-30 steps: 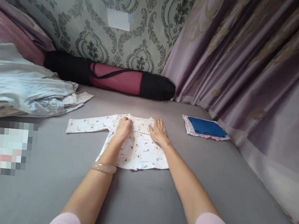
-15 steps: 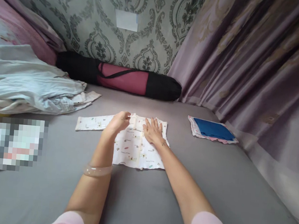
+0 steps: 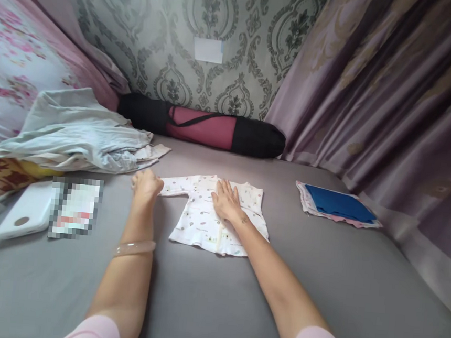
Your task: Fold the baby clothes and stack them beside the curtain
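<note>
A small white shirt (image 3: 201, 217) with a scattered print lies spread on the grey sheet, its left-side sleeve stretched out sideways. At the end of that sleeve, my left hand (image 3: 147, 184) is closed over the cuff, which its fingers hide. My right hand (image 3: 226, 200) rests flat on the upper front of the shirt, fingers extended. The sleeve on the right-hand side does not show stretched out; that side ends in a straight edge near the shoulder.
Folded clothes with a blue piece on top (image 3: 339, 202) lie to the right. A pale heap of clothes (image 3: 86, 136) is at the left, above a white power bank-like block (image 3: 28, 210) and a blurred-out item (image 3: 75, 208). A long black and maroon bag (image 3: 201, 127) lies along the wall.
My left hand has moved left from the shirt's shoulder to the sleeve's end. More of the shirt's left side shows. My right hand stays flat on the shirt. The view has swung left.
</note>
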A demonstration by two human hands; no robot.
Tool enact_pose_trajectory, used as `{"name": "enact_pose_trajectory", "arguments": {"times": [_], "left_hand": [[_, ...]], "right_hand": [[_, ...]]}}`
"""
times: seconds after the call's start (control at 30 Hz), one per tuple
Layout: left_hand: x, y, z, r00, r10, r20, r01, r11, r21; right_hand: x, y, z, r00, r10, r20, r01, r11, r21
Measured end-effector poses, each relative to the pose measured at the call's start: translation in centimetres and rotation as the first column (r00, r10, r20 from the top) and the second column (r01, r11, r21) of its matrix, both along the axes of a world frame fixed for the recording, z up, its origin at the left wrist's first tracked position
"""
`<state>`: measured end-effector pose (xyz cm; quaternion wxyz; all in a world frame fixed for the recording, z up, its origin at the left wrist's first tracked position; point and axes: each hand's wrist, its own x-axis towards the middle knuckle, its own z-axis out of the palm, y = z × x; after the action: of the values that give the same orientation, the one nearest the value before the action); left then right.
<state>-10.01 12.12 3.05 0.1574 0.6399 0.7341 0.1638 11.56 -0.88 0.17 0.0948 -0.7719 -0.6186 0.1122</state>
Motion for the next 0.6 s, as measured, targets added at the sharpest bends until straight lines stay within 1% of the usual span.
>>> {"name": "enact_pose_trajectory", "arguments": {"times": [0.03,0.1,0.2,0.27,0.33,0.37,0.43,0.5,0.53,0.6], "left_hand": [[-0.6,0.2,-0.7,0.998,0.059,0.008,-0.059,0.998,0.009],[-1.5,0.5,-2.0,0.993,0.109,0.046,-0.109,0.994,0.005],[-2.3,1.2,-3.3,0.989,0.104,0.105,-0.107,0.994,0.028],[-2.4,1.7,-3.7,0.987,0.107,0.120,-0.115,0.992,0.057],[-2.3,2.2,-3.8,0.986,0.124,0.109,-0.130,0.990,0.052],[-2.2,2.3,-3.7,0.986,0.134,0.099,-0.138,0.990,0.033],[-2.2,2.5,-3.4,0.985,0.146,0.088,-0.144,0.989,-0.031],[-2.4,2.6,-3.1,0.987,0.133,0.091,-0.125,0.988,-0.095],[-2.6,2.6,-2.9,0.988,0.122,0.093,-0.110,0.987,-0.118],[-3.1,2.8,-2.7,0.990,0.107,0.090,-0.094,0.985,-0.144]], "right_hand": [[-0.4,0.1,-0.3,1.000,0.007,-0.008,-0.007,1.000,-0.005],[-0.7,0.1,-0.7,1.000,0.010,-0.011,-0.010,1.000,-0.008],[-0.7,0.2,-0.7,1.000,0.008,-0.007,-0.008,1.000,-0.024],[-0.5,0.3,-0.3,1.000,0.006,-0.004,-0.006,0.999,-0.054],[-0.5,0.6,0.2,1.000,-0.002,0.000,0.002,0.997,-0.072],[-0.5,0.8,0.4,1.000,-0.011,0.009,0.011,0.998,-0.061],[-0.8,1.4,0.7,0.999,-0.019,0.040,0.019,1.000,0.006],[-1.3,2.2,0.7,0.998,0.007,0.068,-0.012,0.997,0.079],[-1.6,2.7,0.6,0.997,0.033,0.071,-0.039,0.995,0.094],[-2.3,3.6,0.3,0.995,0.085,0.055,-0.090,0.992,0.085]]}}
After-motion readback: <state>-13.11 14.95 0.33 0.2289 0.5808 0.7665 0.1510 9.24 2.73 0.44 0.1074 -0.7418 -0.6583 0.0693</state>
